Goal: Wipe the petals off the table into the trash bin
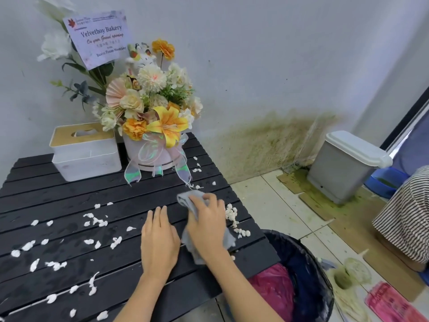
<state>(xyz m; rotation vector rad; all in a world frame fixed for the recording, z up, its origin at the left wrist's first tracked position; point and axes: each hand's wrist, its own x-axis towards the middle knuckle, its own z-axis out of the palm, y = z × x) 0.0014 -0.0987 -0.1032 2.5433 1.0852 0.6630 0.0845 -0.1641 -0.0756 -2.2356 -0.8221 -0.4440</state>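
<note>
White petals (55,264) lie scattered over the black slatted table (69,196). A bunch of them (232,213) is gathered near the table's right edge. My right hand (207,225) presses a grey cloth (190,198) flat on the table just left of that bunch, fingers spread over the cloth. My left hand (159,242) rests flat on the table beside it, fingers straight. The trash bin (308,259), lined with a dark bag, stands below the table's right edge with pink waste inside.
A flower arrangement in a white round box (153,156) and a white tissue box (86,152) stand at the table's back. A grey lidded bin (348,168) sits on the tiled floor by the wall. A person in striped clothing (406,212) is at the right.
</note>
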